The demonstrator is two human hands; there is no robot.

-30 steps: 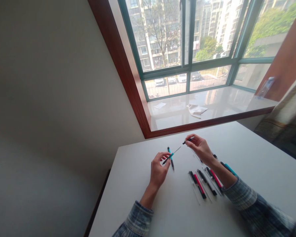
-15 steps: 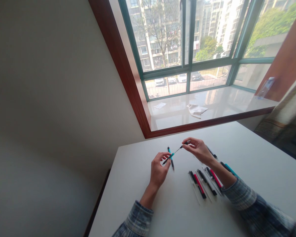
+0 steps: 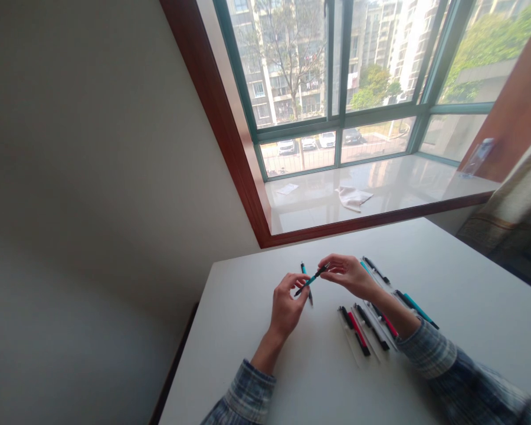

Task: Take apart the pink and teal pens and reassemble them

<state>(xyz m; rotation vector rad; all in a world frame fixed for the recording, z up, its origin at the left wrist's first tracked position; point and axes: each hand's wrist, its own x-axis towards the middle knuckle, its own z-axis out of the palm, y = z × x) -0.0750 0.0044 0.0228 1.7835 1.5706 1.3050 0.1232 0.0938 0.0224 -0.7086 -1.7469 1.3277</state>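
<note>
My left hand (image 3: 287, 304) pinches the teal barrel of a ballpoint pen (image 3: 312, 280), which is tilted up to the right above the table. The fingers of my right hand (image 3: 348, 277) are closed on the pen's black upper part, and the two parts meet between my hands. Whether they are fully joined I cannot tell. Beneath the held pen, a second teal-and-black pen (image 3: 303, 268) lies on the white table (image 3: 248, 277), partly covered by my left fingers.
Right of my hands lie several pen parts: red-and-black barrels (image 3: 357, 332), a black-and-grey barrel (image 3: 371, 326), thin clear refills (image 3: 349, 339) and a teal barrel (image 3: 418, 310). My right forearm covers some. Behind the table, a white cloth (image 3: 353, 199) and a bottle (image 3: 477, 158) rest on the windowsill.
My right hand has moved down and left, bringing the black upper part onto the teal barrel. The thin refill that showed between the two parts is now covered.
</note>
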